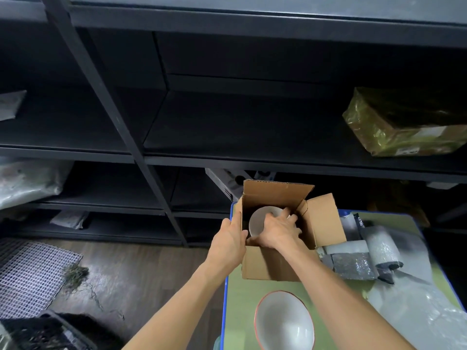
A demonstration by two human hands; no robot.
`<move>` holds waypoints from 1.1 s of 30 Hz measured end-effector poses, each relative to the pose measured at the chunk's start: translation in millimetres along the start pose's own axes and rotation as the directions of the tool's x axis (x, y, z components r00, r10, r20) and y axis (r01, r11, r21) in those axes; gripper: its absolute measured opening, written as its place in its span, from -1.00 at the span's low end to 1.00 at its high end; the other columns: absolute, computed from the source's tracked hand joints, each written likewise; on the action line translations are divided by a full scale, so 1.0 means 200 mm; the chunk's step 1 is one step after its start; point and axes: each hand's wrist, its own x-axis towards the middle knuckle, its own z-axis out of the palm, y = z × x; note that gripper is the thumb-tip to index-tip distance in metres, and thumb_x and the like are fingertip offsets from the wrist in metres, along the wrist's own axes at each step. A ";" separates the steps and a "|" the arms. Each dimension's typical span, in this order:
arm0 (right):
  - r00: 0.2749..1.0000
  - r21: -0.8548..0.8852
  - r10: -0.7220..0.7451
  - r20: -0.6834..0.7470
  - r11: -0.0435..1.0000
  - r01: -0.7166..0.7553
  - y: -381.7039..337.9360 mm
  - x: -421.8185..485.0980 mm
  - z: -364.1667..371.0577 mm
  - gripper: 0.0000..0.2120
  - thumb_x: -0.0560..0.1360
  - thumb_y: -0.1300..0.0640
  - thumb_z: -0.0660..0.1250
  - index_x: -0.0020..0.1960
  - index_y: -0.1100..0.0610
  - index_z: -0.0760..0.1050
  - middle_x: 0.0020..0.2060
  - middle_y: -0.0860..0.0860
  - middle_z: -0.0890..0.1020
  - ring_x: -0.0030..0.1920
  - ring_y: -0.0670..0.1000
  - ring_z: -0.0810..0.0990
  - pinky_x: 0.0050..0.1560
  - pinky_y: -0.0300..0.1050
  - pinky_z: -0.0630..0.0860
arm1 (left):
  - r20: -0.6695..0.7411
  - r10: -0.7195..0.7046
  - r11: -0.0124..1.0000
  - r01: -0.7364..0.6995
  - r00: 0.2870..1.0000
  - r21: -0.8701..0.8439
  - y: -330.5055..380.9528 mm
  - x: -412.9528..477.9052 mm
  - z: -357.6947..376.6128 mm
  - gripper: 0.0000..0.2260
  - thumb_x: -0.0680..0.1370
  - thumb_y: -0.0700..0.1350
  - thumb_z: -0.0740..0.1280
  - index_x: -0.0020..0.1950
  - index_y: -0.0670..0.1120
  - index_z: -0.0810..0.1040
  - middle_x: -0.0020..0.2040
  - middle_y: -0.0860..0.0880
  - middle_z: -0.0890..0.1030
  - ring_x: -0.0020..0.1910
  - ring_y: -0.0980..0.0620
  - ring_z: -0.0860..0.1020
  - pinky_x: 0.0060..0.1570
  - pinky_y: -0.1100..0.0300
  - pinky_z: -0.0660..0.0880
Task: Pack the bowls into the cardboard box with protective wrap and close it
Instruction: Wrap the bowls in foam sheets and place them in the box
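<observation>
Our left hand (228, 239) grips the cardboard box (267, 267) wall, steadying it — our right hand (278, 231) clasps a bowl (257, 221) inside.

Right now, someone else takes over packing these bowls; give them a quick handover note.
Left hand holds the left wall of the open brown cardboard box. Right hand is inside it, fingers curled over a plain white bowl, no wrap visible round it. Done: one bowl in the box. Left: the red-rimmed white bowl on the green table, wrap from the grey bubble-wrap roll beside the box, closing the flaps.
</observation>
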 end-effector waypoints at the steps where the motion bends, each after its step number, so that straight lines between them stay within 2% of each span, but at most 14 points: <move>1: 1.000 0.009 0.003 -0.019 1.000 -0.003 0.00 0.00 0.00 -0.06 0.26 -0.43 0.44 0.46 0.04 0.28 0.45 0.21 0.15 0.42 0.30 0.18 0.32 0.27 0.37 | -0.002 -0.002 1.000 0.002 1.000 -0.004 0.00 0.00 0.00 -0.52 0.69 -0.05 0.17 0.59 0.03 0.09 0.08 -0.06 0.46 -0.17 0.03 0.55 -0.14 0.15 0.57; 7: 0.995 0.049 -0.015 -0.094 0.999 0.019 0.02 0.01 0.03 -0.17 0.32 -0.36 0.44 0.43 0.01 0.30 0.44 0.21 0.15 0.41 0.27 0.19 0.30 0.22 0.41 | 0.000 -0.011 1.000 0.011 1.000 0.001 0.00 0.01 0.01 -0.52 0.69 -0.04 0.17 0.58 0.03 0.10 0.11 -0.06 0.46 -0.14 0.05 0.56 -0.14 0.18 0.57; 14: 0.997 0.040 -0.021 -0.072 0.999 0.024 0.03 0.00 0.04 -0.04 0.23 -0.44 0.46 0.44 0.04 0.28 0.44 0.20 0.12 0.41 0.26 0.19 0.29 0.22 0.41 | 0.002 -0.025 1.000 0.025 1.000 0.019 0.00 0.01 0.01 -0.52 0.69 -0.04 0.17 0.58 0.03 0.11 0.12 -0.06 0.47 -0.14 0.05 0.56 -0.13 0.19 0.58; 21: 0.998 0.023 -0.054 -0.020 0.998 0.054 0.05 -0.01 0.02 -0.01 0.24 -0.49 0.42 0.47 0.03 0.27 0.53 0.21 0.05 0.45 0.29 0.14 0.34 0.26 0.35 | 0.012 -0.014 0.999 0.014 1.000 0.031 0.01 0.01 -0.01 -0.54 0.69 -0.04 0.16 0.57 0.01 0.13 0.06 -0.05 0.43 -0.26 0.09 0.47 -0.30 0.28 0.40; 24: 0.994 0.013 -0.075 -0.085 0.997 0.076 0.07 -0.06 0.01 -0.18 0.36 -0.44 0.36 0.44 0.03 0.31 0.55 0.21 0.07 0.45 0.28 0.17 0.37 0.21 0.31 | 0.014 -0.021 0.999 0.020 1.000 0.035 0.01 0.00 -0.02 -0.56 0.69 -0.02 0.17 0.56 0.01 0.16 0.07 -0.05 0.45 -0.23 0.08 0.50 -0.26 0.26 0.46; 27: 0.960 0.027 -0.171 -0.220 0.983 0.181 0.14 -0.12 0.04 -0.46 0.52 -0.28 0.31 0.34 0.04 0.42 0.47 0.17 0.26 0.36 0.20 0.31 0.29 0.07 0.39 | -0.006 -0.023 0.994 0.024 1.000 0.108 0.01 -0.02 -0.04 -0.53 0.68 0.03 0.19 0.56 0.00 0.16 0.12 -0.06 0.44 -0.17 0.02 0.54 -0.22 0.21 0.48; 30: 0.916 0.136 -0.267 -0.300 0.938 0.318 0.24 -0.19 0.05 -0.64 0.58 -0.13 0.27 0.27 0.05 0.49 0.30 0.04 0.45 0.27 0.10 0.41 0.14 -0.06 0.43 | -0.073 0.049 0.978 -0.033 0.996 0.206 -0.01 -0.04 -0.06 -0.53 0.66 0.08 0.21 0.52 0.00 0.20 0.14 -0.05 0.42 -0.17 0.02 0.54 -0.21 0.20 0.52; 33: 0.857 0.169 -0.333 -0.393 0.890 0.423 0.36 -0.27 0.06 -0.75 0.60 -0.03 0.27 0.22 0.04 0.51 0.21 -0.05 0.52 0.21 0.01 0.47 0.06 -0.15 0.40 | -0.112 0.154 0.970 -0.128 0.982 0.208 -0.01 -0.08 -0.03 -0.59 0.65 0.04 0.23 0.48 0.00 0.29 0.20 -0.03 0.43 -0.11 0.03 0.53 -0.15 0.19 0.54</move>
